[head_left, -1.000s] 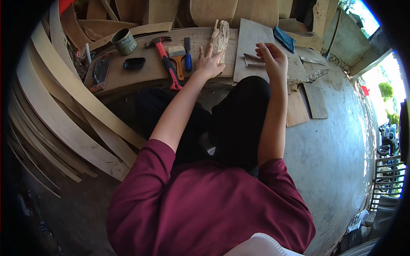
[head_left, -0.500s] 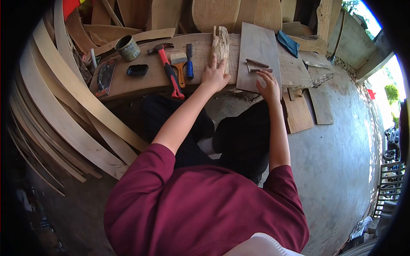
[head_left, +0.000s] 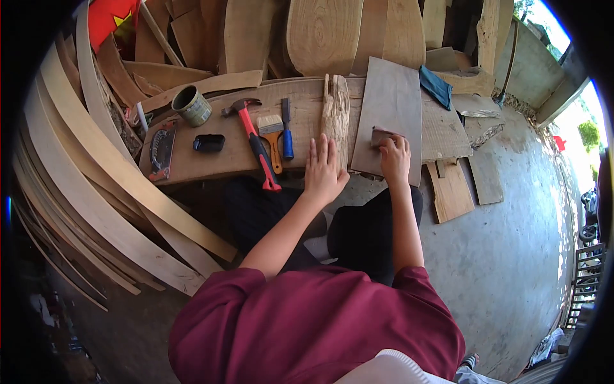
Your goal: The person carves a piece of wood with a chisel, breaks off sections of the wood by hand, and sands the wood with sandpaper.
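My left hand [head_left: 325,171] lies with its fingers stretched out on the near end of a rough, weathered piece of wood [head_left: 336,105]. On the grey-brown flat board [head_left: 391,89] to the right, my right hand [head_left: 396,161] pinches a folded brown piece of sandpaper [head_left: 380,135]. Fingers cover part of the sandpaper. Left of the weathered wood lie a blue-handled chisel [head_left: 287,136], a flat paintbrush [head_left: 271,128] and a red and black claw hammer [head_left: 254,137].
A thick wooden slab [head_left: 230,105] serves as the bench. On it are a tin can [head_left: 191,106], a small black container [head_left: 209,143] and a blue cloth [head_left: 435,88]. Long curved wood strips [head_left: 115,166] fill the left; boards [head_left: 323,35] lean behind.
My right hand has closed on the sandpaper, which lay loose under its fingertips before. My left hand still rests on the weathered wood, nearer its front end. The whole view has shifted.
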Motion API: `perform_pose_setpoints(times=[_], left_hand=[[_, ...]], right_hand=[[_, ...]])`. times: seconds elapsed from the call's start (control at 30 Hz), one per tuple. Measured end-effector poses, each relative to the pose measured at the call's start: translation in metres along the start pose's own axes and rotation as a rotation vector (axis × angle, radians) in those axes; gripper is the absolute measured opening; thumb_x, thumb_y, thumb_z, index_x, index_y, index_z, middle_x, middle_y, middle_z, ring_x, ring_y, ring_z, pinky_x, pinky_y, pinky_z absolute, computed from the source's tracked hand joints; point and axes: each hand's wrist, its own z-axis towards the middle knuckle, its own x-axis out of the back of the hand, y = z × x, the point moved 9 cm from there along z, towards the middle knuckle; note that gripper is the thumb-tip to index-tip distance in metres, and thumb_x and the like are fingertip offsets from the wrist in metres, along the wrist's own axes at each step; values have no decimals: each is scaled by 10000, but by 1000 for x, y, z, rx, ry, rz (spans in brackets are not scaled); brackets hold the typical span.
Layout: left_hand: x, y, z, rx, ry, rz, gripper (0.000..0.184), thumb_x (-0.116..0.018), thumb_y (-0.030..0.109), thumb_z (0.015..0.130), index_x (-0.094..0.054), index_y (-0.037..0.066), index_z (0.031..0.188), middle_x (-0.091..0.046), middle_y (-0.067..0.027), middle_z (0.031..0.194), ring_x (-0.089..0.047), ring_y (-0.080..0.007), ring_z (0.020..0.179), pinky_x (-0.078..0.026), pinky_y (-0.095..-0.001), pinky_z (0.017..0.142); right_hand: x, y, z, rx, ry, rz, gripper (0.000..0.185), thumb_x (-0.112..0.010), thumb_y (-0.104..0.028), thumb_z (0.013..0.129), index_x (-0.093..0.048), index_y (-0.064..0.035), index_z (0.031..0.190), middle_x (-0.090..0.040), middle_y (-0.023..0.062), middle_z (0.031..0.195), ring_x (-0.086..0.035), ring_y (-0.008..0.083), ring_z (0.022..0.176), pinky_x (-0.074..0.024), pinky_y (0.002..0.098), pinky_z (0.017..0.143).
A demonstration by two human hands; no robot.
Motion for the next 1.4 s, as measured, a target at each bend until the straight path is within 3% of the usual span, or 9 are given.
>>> perform_pose_setpoints(times=[0.27, 0.4, 0.47, 0.53, 0.67, 0.73, 0.93, 1.1, 1.4], left_hand=[[1, 3, -1, -33, -121, -24, 852, -588, 328, 831, -150, -120, 1409, -86, -296, 1497, -58, -413, 1410, -110, -486, 1135], [55, -4, 23, 33, -130, -475, 543, -673, 346, 815, -547, 32, 1240, -478, -287, 1300, -385, -431, 1286, -349, -454, 1043], [110, -13, 43, -120, 166, -502, 212, -673, 230, 844, -673, 28, 910, -661, -172, 1034, -660, -251, 926, -508, -337, 797], [136, -42, 54, 281, -93, -597, 174, -650, 174, 852, -658, 0, 863, -675, -139, 950, -670, -250, 822, -502, -283, 703], [225, -4, 77, -93, 162, -278, 263, -599, 15, 846, -651, 34, 1103, -568, -177, 1243, -567, -277, 1137, -489, -298, 839], [296, 33, 75, -413, 414, -219, 376, -585, -44, 827, -605, 17, 1197, -464, -172, 1373, -463, -285, 1261, -458, -322, 911], [379, 88, 81, -741, 517, -440, 732, -672, 207, 813, -305, -41, 1396, -350, -248, 1419, -390, -306, 1304, -267, -449, 1087], [416, 33, 72, -761, 549, -402, 683, -674, 165, 799, -339, -47, 1355, -382, -243, 1372, -417, -302, 1263, -293, -440, 1063], [346, 156, 83, -783, 597, -334, 598, -678, 90, 773, -400, -58, 1281, -441, -234, 1289, -464, -294, 1188, -341, -423, 1020]], right_hand=[[-3, -37, 17, -9, -120, 242, 143, -548, -128, 876, -543, -94, 1015, -606, 77, 1042, -540, 253, 1052, -368, 415, 885], [6, -36, 30, 1, 22, 50, 232, -582, -120, 848, -550, -101, 1078, -609, 59, 1091, -521, 237, 1114, -355, 436, 927], [4, -21, 33, -241, -183, 3, 358, -634, -118, 806, -536, -97, 1150, -602, 77, 1116, -521, 269, 1110, -384, 454, 906], [10, -19, 48, -296, -208, 143, 401, -694, -157, 778, -572, -76, 1151, -616, 120, 1080, -553, 310, 1081, -429, 445, 890], [105, -77, 103, -257, -158, 822, 307, -748, -163, 764, -668, -49, 1038, -662, 138, 1041, -635, 279, 988, -473, 370, 882], [179, -109, 124, 223, 147, 748, 400, -768, -126, 733, -639, -18, 1096, -653, 133, 1087, -624, 247, 1014, -465, 359, 888], [321, -184, 156, 796, 330, 946, 474, -658, -169, 857, -499, 114, 1204, -564, 301, 1163, -590, 367, 1081, -504, 431, 871], [314, -175, 157, 755, 360, 883, 446, -660, -148, 850, -512, 111, 1182, -574, 290, 1148, -595, 358, 1070, -507, 425, 867], [297, -164, 159, 658, 407, 748, 384, -665, -102, 834, -542, 104, 1134, -594, 266, 1117, -606, 339, 1047, -514, 412, 859]])
